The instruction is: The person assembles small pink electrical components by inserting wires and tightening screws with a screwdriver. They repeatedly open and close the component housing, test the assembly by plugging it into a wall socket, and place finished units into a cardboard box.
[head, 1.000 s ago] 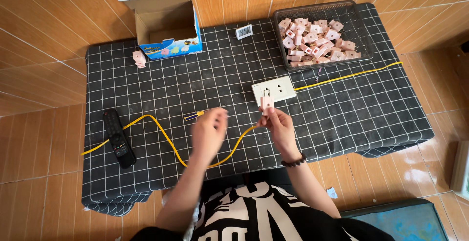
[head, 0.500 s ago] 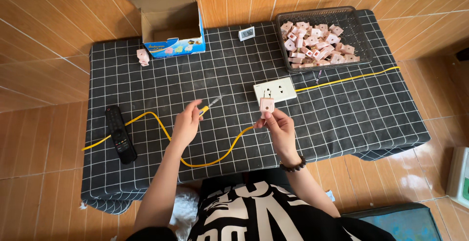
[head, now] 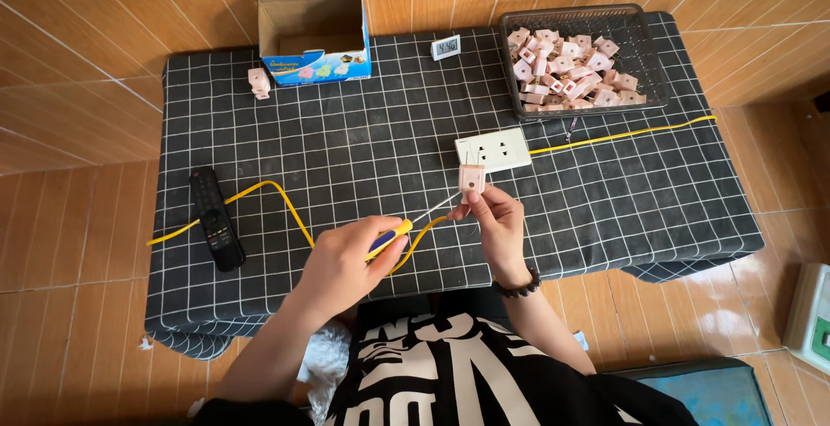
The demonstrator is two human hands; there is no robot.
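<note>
My right hand [head: 494, 219] holds a small pink plug [head: 471, 177] upright by its lower end, just below a white socket block [head: 493, 150] on the black checked cloth [head: 363, 132]. My left hand [head: 344, 262] grips a screwdriver [head: 402, 229] with a yellow and blue handle. Its thin metal shaft points up and right, with the tip close to the plug's underside. A yellow cable [head: 277, 193] runs under both hands and on to the socket block.
A black wire basket [head: 644, 63] at the back right holds several pink plugs. An open cardboard box [head: 307, 20] stands at the back, a lone pink plug [head: 258, 82] beside it. A small digital clock [head: 446, 47] and a black remote [head: 216, 219] lie on the cloth.
My left hand has drawn back toward me and to the right with the screwdriver. The screwdriver tip has come closer to the plug in my right hand.
</note>
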